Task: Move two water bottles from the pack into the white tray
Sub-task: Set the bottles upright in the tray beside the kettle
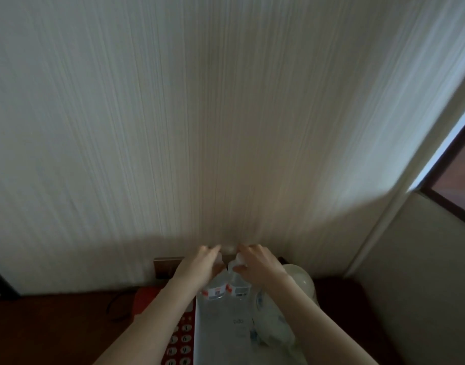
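Two clear water bottles with red-and-white labels stand side by side at the far end of the white tray [220,335]. My left hand [199,264] wraps the top of the left bottle [213,288]. My right hand [257,262] wraps the top of the right bottle [236,284]. Both caps are mostly hidden by my fingers. The frame is blurred. The pack is not in view.
A red telephone [178,341] with round number keys lies left of the tray. A white kettle-like vessel [302,280] and crinkled plastic sachets [273,330] sit at the tray's right side. All rest on a dark wooden desk [68,327] against a striped wall; a wall socket [164,267] is behind.
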